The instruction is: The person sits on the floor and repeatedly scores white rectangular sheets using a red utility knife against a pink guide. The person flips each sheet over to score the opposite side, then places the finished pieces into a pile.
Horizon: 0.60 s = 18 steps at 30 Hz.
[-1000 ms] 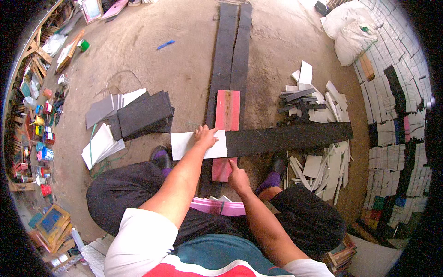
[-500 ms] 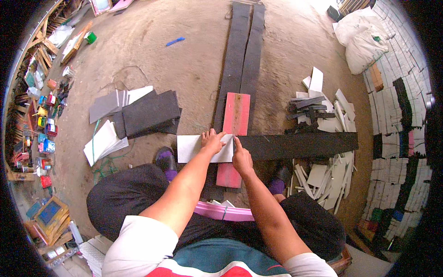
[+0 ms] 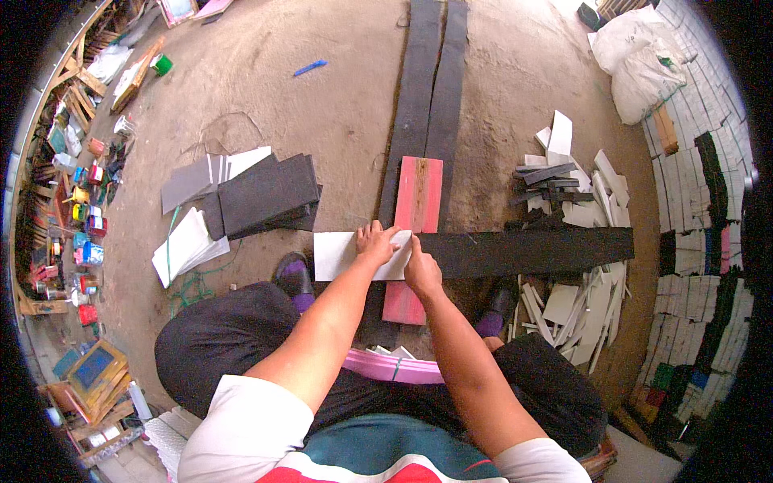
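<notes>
My left hand (image 3: 375, 243) lies over a white rectangular sheet (image 3: 334, 259), its fingers spread and pressing on it. My right hand (image 3: 423, 270) is closed, with its fingertips at the sheet's right edge. What it pinches is too small and hidden to make out. The white sheet meets the end of a long black strip (image 3: 531, 255) that runs off to the right. Both lie across a red board (image 3: 419, 193) with a brown band down its middle. Under the board's far end are two long dark strips (image 3: 413, 88) stretching away from me.
Black sheets (image 3: 270, 193) and white sheets (image 3: 183, 248) lie at left, white offcuts (image 3: 576, 310) at right. A blue tool (image 3: 310, 68) rests on the floor ahead. Paint cans (image 3: 80, 196) line the left side; stacked sheets (image 3: 684, 233) and white sacks (image 3: 644, 72) stand right. A pink bundle (image 3: 390, 366) is near my lap.
The whole view has shifted slightly. My right index finger, straighter before, is now more bent at the sheet's edge. The left hand keeps its place on the white sheet.
</notes>
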Tool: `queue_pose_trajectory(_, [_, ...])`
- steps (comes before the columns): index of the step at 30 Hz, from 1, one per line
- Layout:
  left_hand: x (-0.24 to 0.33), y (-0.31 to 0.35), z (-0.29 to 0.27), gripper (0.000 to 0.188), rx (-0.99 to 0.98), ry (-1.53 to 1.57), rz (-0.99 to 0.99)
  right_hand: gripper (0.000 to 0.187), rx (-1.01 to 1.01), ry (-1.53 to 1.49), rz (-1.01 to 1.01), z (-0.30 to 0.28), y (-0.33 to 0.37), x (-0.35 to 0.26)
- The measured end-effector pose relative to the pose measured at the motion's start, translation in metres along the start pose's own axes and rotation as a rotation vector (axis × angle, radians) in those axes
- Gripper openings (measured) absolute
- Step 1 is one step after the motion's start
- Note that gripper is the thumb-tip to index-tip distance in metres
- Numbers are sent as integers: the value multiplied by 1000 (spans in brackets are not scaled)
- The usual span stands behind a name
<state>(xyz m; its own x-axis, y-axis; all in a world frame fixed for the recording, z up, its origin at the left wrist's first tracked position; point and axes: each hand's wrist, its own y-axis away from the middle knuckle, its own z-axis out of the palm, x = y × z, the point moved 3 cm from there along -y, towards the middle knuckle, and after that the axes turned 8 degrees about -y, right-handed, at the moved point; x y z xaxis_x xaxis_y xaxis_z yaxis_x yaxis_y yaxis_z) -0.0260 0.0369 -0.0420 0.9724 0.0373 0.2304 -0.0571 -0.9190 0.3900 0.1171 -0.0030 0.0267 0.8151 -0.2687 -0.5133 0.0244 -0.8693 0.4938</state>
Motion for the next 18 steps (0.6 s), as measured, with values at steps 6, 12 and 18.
queue_pose_trajectory(6, [3, 3, -8, 53, -43, -40, -14, 59, -43, 47, 4, 7, 19, 11])
queue_pose_trajectory(12, [7, 4, -10, 51, -32, -56, 0, 58, -63, 78, 7, 18, 54, 33])
queue_pose_trajectory(18, [7, 7, -15, 51, -45, -91, 6, 61, -60, 57, 11, 37, 87, 53])
